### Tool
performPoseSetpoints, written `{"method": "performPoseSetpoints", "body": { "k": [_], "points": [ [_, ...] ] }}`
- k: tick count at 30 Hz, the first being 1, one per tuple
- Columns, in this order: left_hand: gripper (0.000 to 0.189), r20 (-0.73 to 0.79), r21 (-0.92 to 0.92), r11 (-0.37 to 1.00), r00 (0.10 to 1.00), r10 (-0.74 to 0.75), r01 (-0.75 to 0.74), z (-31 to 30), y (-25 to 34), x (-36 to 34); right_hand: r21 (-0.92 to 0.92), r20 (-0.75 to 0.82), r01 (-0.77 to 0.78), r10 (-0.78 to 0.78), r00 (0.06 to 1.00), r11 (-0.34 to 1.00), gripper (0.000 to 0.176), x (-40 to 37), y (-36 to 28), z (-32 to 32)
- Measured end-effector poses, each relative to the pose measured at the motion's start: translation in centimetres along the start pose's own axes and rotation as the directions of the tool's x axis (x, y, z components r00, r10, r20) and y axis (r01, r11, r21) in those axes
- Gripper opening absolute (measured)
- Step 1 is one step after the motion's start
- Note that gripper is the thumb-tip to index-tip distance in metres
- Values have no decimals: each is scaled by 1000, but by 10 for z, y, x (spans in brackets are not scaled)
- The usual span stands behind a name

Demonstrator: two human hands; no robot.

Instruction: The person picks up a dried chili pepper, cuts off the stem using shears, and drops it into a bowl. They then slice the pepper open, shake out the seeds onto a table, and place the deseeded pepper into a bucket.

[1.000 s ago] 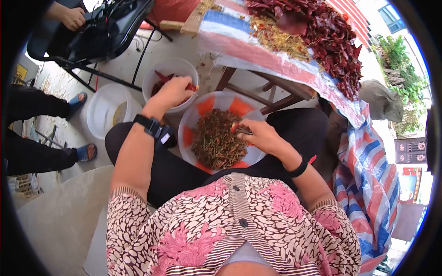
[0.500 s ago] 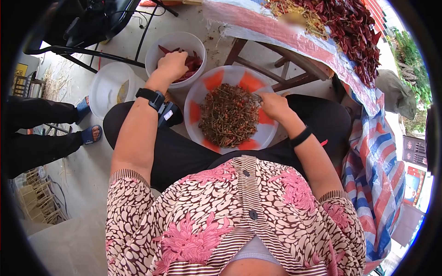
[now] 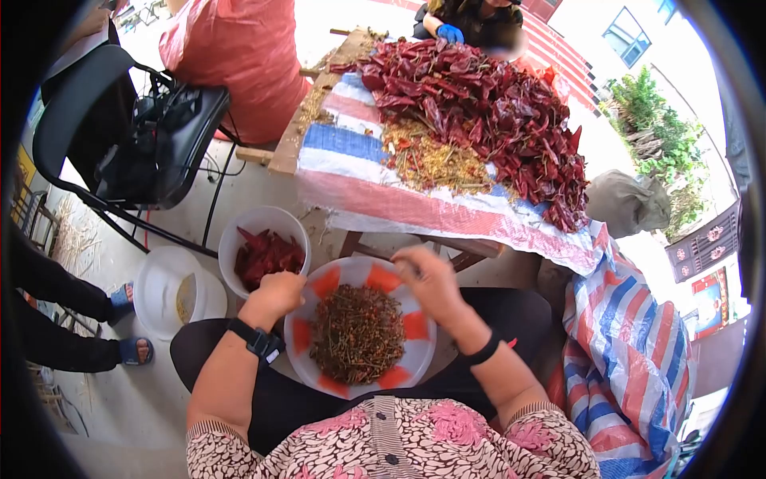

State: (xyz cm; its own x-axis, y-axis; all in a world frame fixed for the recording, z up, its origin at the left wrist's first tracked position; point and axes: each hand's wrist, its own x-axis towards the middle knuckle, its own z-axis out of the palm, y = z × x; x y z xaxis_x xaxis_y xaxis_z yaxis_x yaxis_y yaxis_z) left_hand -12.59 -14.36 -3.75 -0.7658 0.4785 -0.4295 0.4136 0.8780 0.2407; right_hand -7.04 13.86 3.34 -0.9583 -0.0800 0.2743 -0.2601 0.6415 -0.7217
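My left hand (image 3: 279, 294) is at the near side of a white bucket (image 3: 226, 247), close to the left rim of the basin. Its back faces me and the fingers are mostly hidden. Dark red dried chillies (image 3: 270, 257) lie in that bucket. Over the far right rim of the white-and-orange basin (image 3: 420, 339), my right hand (image 3: 431, 283) is lifted with fingers bent, blurred by motion. The basin rests between my legs and holds a heap of brown chilli stems (image 3: 357, 334) with small red bits.
A table with a striped plastic sheet (image 3: 343, 172) stands ahead, bearing a big pile of dried chillies (image 3: 479, 104) and yellow seeds (image 3: 435, 164). Behind it sits a person with a blue glove (image 3: 450, 33). Left are a white tub (image 3: 155, 299), a black chair (image 3: 148, 180) and someone's sandalled feet (image 3: 137, 351).
My view has tilted up, showing more of the table. My left hand has come out of the chilli bucket towards the basin; my right hand has lifted from the stems to the far rim.
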Motion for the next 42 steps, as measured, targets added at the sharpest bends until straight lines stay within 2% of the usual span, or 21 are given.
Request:
{"method": "performPoseSetpoints", "body": {
  "k": [3, 4, 6, 7, 9, 11, 15, 16, 19, 23, 24, 27, 28, 29, 31, 32, 33, 34, 37, 40, 42],
  "points": [
    [22, -26, 35, 999, 999, 31, -30, 7, 2, 2, -134, -184, -75, 50, 982, 988, 16, 57, -7, -49],
    [21, -27, 43, 999, 999, 32, -30, 7, 4, 2, -247, -275, -9, -61, 960, 969, 18, 78, 3, -60],
    [18, -55, 32, 998, 997, 56, -54, 2, 9, -1, -336, -374, -34, -100, 922, 941, 23, 122, 30, -75],
    [17, -68, 25, 997, 995, 68, -66, 1, 11, -3, -293, -366, -87, -28, 930, 952, 24, 139, 35, -78],
    [29, -72, 5, 996, 994, 84, -84, 3, 8, 5, -210, -335, -187, 109, 936, 960, 25, 174, 40, -83],
    [30, -103, -41, 987, 984, 148, -153, 1, 9, 5, -316, -364, -271, 147, 920, 909, 28, 206, 48, -79],
    [33, -360, -12, 932, 871, 334, -363, 1, 13, 3, -436, -429, -311, 109, 897, 845, 36, 248, 71, -61],
    [34, -261, -124, 935, 920, 293, -333, -9, 18, -1, -403, -443, -340, 145, 885, 850, 39, 258, 80, -57],
    [33, -46, -290, 927, 971, 236, -239, -14, 20, 3, -372, -399, -444, 291, 869, 815, 41, 269, 95, -56],
    [31, -54, -280, 926, 967, 248, -253, -12, 18, 9, -298, -406, -506, 373, 834, 809, 38, 276, 108, -54],
    [31, -73, -303, 920, 969, 237, -248, -19, 21, 8, -250, -450, -425, 284, 846, 870, 34, 275, 114, -53],
    [29, -200, -397, 857, 942, 270, -329, -32, 24, 8, -19, -515, -332, 275, 812, 943, 30, 253, 68, -61],
    [29, -253, -427, 823, 924, 288, -374, -34, 27, 8, -192, -493, -367, 234, 838, 910, 29, 258, 88, -67],
    [27, -290, -483, 781, 914, 284, -396, -36, 29, 7, -180, -411, -412, 312, 856, 893, 26, 264, 108, -70],
    [24, -369, -583, 680, 891, 265, -444, -42, 34, 8, 82, -512, -302, 300, 805, 950, 18, 246, 77, -70],
    [24, -347, -699, 586, 911, 224, -410, -47, 37, 7, 334, -424, -270, 400, 813, 903, 15, 243, 75, -70],
    [24, -315, -797, 478, 929, 193, -369, -53, 43, 5, 563, -318, -237, 473, 822, 791, 12, 238, 75, -72],
    [24, -272, -878, 358, 947, 171, -317, -58, 49, 5, 753, -142, -291, 578, 804, 590, 9, 224, 54, -74],
    [25, -287, -941, 149, 950, 122, -303, -65, 57, 8, 882, 86, -348, 618, 782, 317, 17, 192, 27, -68],
    [29, -272, -956, 88, 958, 89, -280, -70, 62, 12, 916, 78, -298, 608, 790, 270, 17, 166, 21, -52],
    [33, -247, -966, 54, 964, 97, -253, -70, 65, 14, 930, 185, -338, 616, 766, 142, 14, 153, 26, -44]
  ]
}}
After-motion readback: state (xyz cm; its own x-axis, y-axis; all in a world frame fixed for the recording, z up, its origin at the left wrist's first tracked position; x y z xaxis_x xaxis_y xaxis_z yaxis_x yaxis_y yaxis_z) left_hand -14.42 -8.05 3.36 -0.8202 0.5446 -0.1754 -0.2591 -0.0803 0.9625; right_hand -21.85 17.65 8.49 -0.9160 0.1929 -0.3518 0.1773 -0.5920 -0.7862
